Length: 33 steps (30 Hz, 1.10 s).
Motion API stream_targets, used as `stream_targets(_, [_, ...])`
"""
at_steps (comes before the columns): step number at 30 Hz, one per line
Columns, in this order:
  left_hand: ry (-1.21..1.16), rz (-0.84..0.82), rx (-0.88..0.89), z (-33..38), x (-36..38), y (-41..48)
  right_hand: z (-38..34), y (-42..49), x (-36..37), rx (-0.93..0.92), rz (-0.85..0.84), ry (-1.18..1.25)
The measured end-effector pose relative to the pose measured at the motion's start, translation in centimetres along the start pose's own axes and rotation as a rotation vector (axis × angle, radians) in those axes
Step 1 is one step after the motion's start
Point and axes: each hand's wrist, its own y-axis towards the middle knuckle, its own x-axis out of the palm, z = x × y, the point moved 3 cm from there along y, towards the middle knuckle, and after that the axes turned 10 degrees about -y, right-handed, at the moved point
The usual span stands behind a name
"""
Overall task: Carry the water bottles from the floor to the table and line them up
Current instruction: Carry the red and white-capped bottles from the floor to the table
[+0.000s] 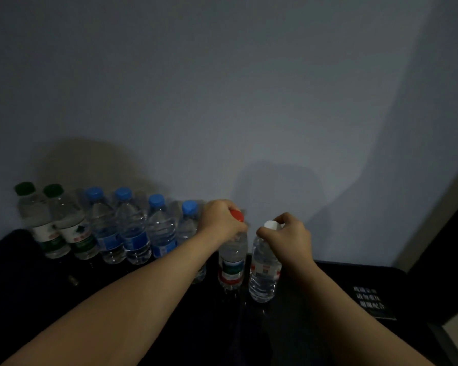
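On the head cam, your left hand [220,220] is clamped over the red cap of a clear plastic water bottle with a red, white and green label [232,262], with the fingers curled round the top. Your right hand [288,237] pinches the white cap of a clear plastic water bottle with a pale label [263,273], just right of the first one. Both stand upright over the black worktop [143,299], but it's too dim to tell if their bases actually touch it.

Left of your left hand, a row runs along the grey wall [222,88]: four clear blue-capped bottles [132,233], then two clear green-capped bottles [72,228] at the far end. The nearest blue-capped one is partly hidden behind your left forearm. Right of your right arm, a dark card with white lettering [369,301] lies on the worktop.
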Motion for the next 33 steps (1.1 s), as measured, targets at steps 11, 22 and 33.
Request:
stream_targets(11, [-0.202, 0.041, -0.114, -1.8, 1.0, 2.1, 0.4, 2.1, 1.3, 0.006, -0.074, 0.014])
stream_targets(22, [-0.096, 0.020, -0.035, -1.0, 0.7, 0.8, 0.3, 0.6, 0.7, -0.007, -0.114, 0.021])
stream_targets(33, [0.501, -0.019, 0.274, 0.8, -1.5, -6.3, -1.8, -4.5, -2.7, -0.182, -0.158, -0.246])
